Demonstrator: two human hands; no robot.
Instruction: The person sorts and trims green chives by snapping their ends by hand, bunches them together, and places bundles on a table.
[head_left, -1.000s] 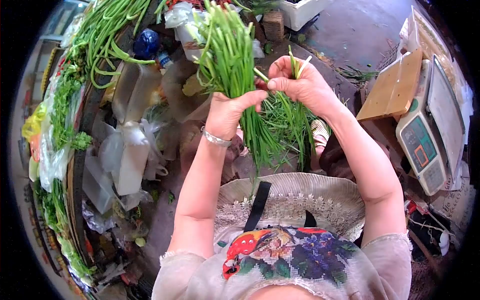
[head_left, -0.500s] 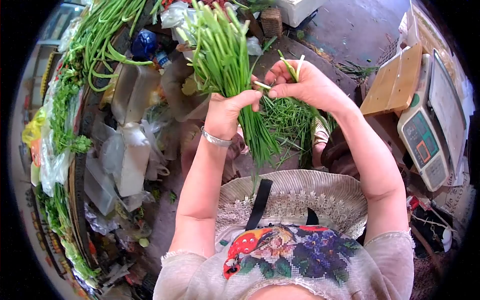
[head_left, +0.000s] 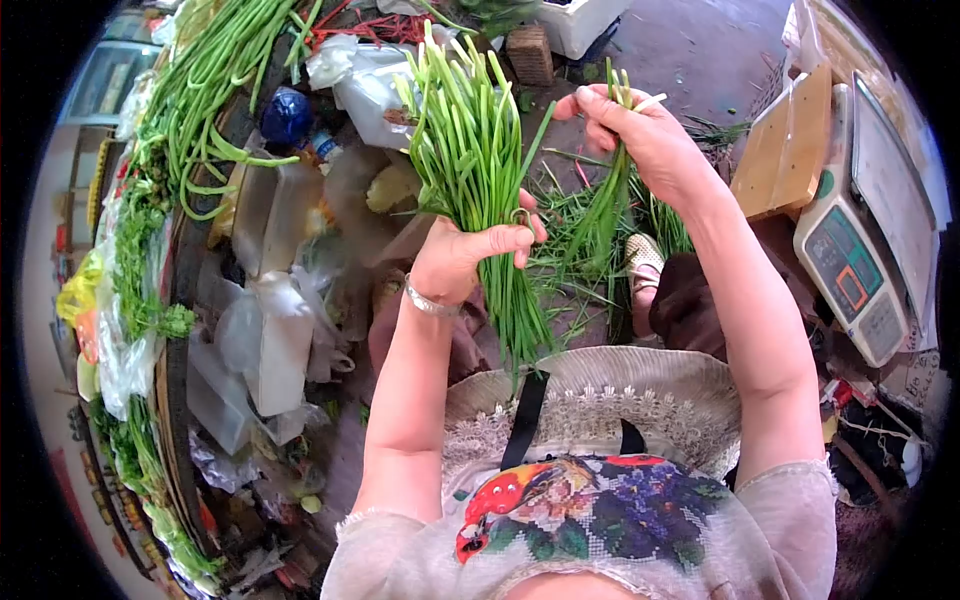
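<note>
Left hand (head_left: 458, 258) grips a thick bunch of greens (head_left: 468, 150) at mid-scene; right hand (head_left: 648, 142), to the right and farther off, pinches a thinner bundle (head_left: 608, 205) near loose clippings (head_left: 566, 238). At right stands a scale (head_left: 850, 270).

The chive bundle (head_left: 462, 150) has smooth, faintly glossy stalks; the smaller handful of chives (head_left: 607, 205) to its right looks equally sleek. Just left of the bundle's lower part, a bracelet (head_left: 432, 298) shines like polished metal. Far right of the bundle, the weighing scale (head_left: 878, 325) has a smooth plastic housing and a dull pan (head_left: 893, 190), seemingly metal; between bundle and scale, the wooden board (head_left: 785, 145) carries a soft sheen. Near the bundle's top, the brick (head_left: 530, 55) on the right is rough and matt, the plastic bag (head_left: 332, 62) on the left crinkled and shiny. Below the bundle, the shirt (head_left: 400, 560) is matt cloth with a grainy, stitched-looking flower motif (head_left: 640, 505).
</note>
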